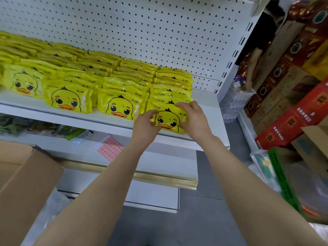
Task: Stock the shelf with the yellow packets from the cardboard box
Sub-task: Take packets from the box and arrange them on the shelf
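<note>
Both hands gripped one yellow packet (168, 119) at the shelf (106, 124) front: left hand (144, 126) pinching its left edge, right hand (192, 118) curled over the top-right corner. Recommended: seat it upright against the row behind the fingertips before release.

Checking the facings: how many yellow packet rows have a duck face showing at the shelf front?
4: far-left packet, second packet, third packet, held packet at the right. More may sit off-frame left.
</note>
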{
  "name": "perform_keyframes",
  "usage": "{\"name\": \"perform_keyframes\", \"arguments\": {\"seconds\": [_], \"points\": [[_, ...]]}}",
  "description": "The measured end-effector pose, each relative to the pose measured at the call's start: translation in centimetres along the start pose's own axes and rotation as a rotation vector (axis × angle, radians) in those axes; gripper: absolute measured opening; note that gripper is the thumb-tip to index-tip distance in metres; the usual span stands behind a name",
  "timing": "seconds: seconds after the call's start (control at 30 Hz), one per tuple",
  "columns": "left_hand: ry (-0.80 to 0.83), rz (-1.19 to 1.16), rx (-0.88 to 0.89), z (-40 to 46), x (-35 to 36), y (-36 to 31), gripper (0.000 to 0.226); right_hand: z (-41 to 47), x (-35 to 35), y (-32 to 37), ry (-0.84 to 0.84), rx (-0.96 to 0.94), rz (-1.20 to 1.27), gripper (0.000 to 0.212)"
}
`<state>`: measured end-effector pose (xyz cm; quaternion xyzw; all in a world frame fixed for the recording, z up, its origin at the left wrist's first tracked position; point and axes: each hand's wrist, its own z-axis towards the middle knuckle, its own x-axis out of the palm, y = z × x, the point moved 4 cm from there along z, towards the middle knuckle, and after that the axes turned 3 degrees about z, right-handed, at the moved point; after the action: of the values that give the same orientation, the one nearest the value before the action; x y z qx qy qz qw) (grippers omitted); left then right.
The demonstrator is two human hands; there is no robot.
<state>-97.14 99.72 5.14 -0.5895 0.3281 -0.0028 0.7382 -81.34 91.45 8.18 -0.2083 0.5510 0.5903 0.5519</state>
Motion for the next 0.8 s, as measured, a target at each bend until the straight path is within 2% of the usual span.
{"name": "perform_keyframes", "arguments": {"seconds": [0.17, 0.47, 0.67, 0.8], "points": [[0.022, -0.022, -0.001, 0.4, 0.2, -0.1, 0.06, 0.1, 0.7, 0.6, -0.112, -0.054, -0.073, 0.071], [0.03, 0.023, 0.027, 0.2, -0.6, 0.0, 0.059, 0.4, 0.0, 0.2, -0.029, -0.001, -0.095, 0.078], [-0.049, -0.005, 0.06, -0.2, -2.7, -0.9, 0.053, 1.3, -0.7, 3.0, -0.155, -0.085, -0.103, 0.064], [-0.171, -0.003, 0.092, -0.5, -5.8, -1.1, 0.047, 2.6, -0.3, 6.6, -0.207, -0.166, -0.069, 0.058]]}}
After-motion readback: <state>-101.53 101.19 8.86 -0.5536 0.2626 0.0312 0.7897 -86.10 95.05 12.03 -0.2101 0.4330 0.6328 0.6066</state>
